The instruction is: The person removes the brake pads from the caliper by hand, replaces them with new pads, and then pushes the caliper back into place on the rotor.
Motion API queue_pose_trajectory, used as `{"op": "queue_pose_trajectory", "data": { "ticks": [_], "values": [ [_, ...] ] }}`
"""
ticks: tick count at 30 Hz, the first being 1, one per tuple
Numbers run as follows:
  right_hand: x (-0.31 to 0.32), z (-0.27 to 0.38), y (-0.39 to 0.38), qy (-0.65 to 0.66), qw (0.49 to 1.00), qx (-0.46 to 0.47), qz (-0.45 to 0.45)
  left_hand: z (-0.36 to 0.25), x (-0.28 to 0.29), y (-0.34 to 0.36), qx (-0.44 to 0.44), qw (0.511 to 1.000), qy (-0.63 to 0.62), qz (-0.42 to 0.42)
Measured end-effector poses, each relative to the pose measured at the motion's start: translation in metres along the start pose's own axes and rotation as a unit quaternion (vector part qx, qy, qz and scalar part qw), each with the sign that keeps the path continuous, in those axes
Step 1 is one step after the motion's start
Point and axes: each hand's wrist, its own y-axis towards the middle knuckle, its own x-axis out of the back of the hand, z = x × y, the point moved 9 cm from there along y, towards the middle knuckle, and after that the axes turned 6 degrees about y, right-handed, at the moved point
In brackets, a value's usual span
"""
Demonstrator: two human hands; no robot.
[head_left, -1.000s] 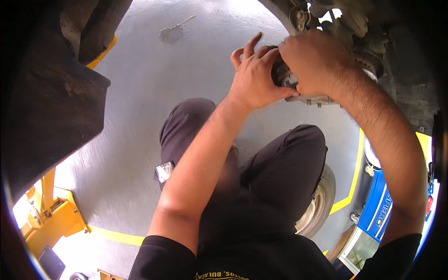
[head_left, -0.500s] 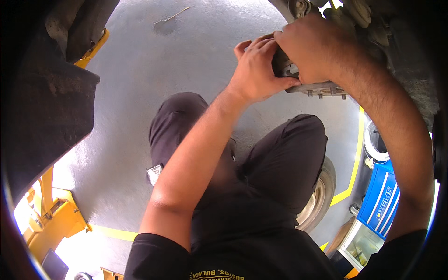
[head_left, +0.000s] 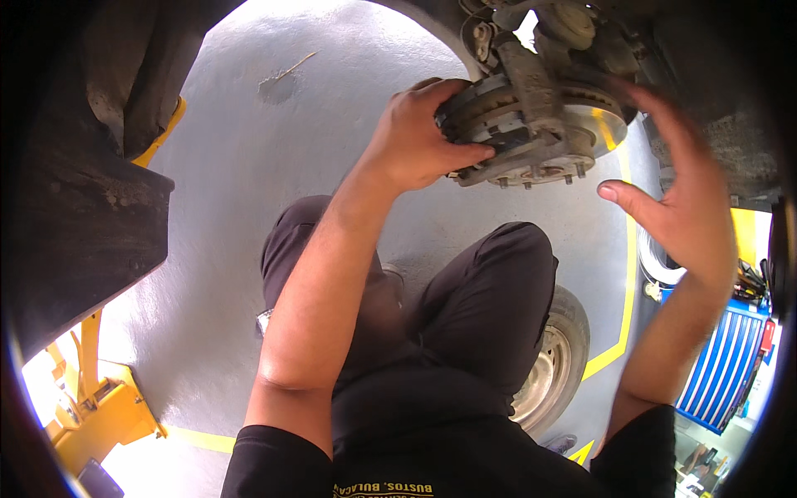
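Note:
A brake assembly hangs under the vehicle at the upper right. Its brake disc (head_left: 594, 124) has a shiny rim, and the hub (head_left: 548, 173) below carries several wheel studs. My left hand (head_left: 411, 141) is wrapped round the left side of the brake caliper (head_left: 490, 124), the thumb along its near edge and the fingertips hidden behind. My right hand (head_left: 693, 207) is off the parts, just right of the disc, thumb and fingers spread with nothing in them. A dark, dirty strut bracket (head_left: 531, 83) stands in front of the disc.
A wheel with a tyre (head_left: 569, 332) lies on the grey floor beside my right knee. Further right stand a blue tool cabinet (head_left: 722, 357) and a coil of clear hose (head_left: 656, 257). A yellow lift arm (head_left: 116, 407) is at lower left, a dark body panel (head_left: 108, 216) above it.
My right hand has let go of the brake assembly and swung right, its fingers opening. My left hand stays on the caliper. The view has shifted, showing more of the disc and hub.

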Motion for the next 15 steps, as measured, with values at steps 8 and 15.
{"op": "queue_pose_trajectory", "data": {
  "ticks": [8,15],
  "values": [
    [-0.049,-0.042,-0.05,0.172,0.973,-0.098,-0.116,-0.02,0.001,0.005,-0.031,0.997,0.074,0.011],
    [-0.071,-0.06,-0.082,0.242,0.955,-0.129,-0.117,-0.031,-0.003,0.017,0.015,0.996,0.079,0.047]
  ]
}}
